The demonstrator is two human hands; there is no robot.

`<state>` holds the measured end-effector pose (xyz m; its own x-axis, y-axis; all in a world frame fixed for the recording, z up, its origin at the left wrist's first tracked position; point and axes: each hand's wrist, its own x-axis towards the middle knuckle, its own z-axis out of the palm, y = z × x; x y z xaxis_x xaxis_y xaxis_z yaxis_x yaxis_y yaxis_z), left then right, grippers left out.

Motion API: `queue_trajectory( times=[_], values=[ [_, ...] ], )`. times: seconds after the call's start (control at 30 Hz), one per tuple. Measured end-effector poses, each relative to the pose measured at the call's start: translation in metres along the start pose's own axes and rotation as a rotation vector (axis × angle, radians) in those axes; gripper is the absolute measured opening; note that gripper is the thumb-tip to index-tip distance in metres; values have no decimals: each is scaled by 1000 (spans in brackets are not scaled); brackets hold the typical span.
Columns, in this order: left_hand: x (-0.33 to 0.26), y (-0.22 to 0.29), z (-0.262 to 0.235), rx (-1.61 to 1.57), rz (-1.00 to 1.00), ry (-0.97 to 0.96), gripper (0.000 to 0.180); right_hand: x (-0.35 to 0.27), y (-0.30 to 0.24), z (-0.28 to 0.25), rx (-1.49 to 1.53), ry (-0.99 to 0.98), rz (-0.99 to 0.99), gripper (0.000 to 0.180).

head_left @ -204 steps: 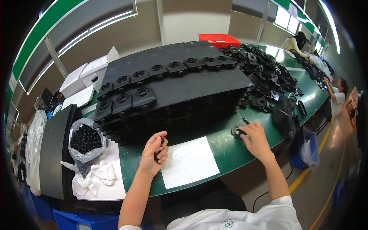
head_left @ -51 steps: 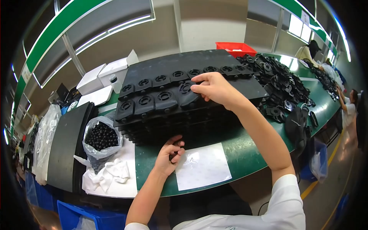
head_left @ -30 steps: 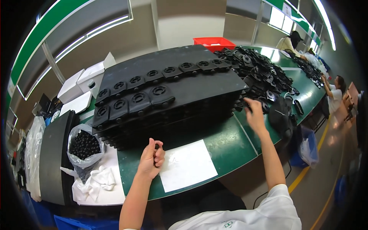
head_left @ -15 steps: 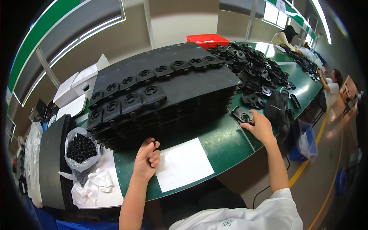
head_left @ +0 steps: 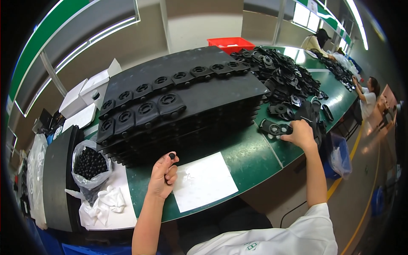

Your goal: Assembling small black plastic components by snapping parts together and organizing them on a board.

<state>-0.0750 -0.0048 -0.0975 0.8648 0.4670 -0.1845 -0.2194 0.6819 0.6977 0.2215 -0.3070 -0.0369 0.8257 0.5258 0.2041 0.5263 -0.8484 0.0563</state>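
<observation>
My left hand (head_left: 163, 175) is closed, pinching a small round black knob (head_left: 172, 156) between thumb and fingertips above the near table edge. Further right, my right hand (head_left: 302, 135) grips the end of a flat black plastic piece (head_left: 272, 128) with a round ring in it. That piece is beside a table seam; whether it touches the table I cannot tell. Similar pieces (head_left: 159, 80) are laid in two rows on top of a stack of black boards (head_left: 229, 91). A white sheet (head_left: 205, 182) lies between my hands.
A large heap of black pieces (head_left: 276, 72) covers the table's right side. At left stands a plastic bag of black knobs (head_left: 90, 165), near a white cloth (head_left: 111, 199). A red bin (head_left: 231, 43) is behind, a blue bin (head_left: 339, 157) at right. Two people sit further off.
My right hand has moved slightly right and closed on the black piece, which has turned. My left hand has stayed in place, the knob now showing more clearly at its fingertips.
</observation>
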Motion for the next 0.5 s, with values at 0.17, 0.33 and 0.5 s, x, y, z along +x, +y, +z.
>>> queue_trajectory(
  times=[0.17,0.33,0.5],
  values=[
    [-1,1,2,27,13,-8,20,-9,-1,-14,70,-235,-17,50],
    [-1,0,5,45,50,9,23,-29,-14,-23,77,-250,-99,49],
    [-1,-2,-1,49,52,-2,24,-33,-26,-23,563,-50,-304,53]
  ],
)
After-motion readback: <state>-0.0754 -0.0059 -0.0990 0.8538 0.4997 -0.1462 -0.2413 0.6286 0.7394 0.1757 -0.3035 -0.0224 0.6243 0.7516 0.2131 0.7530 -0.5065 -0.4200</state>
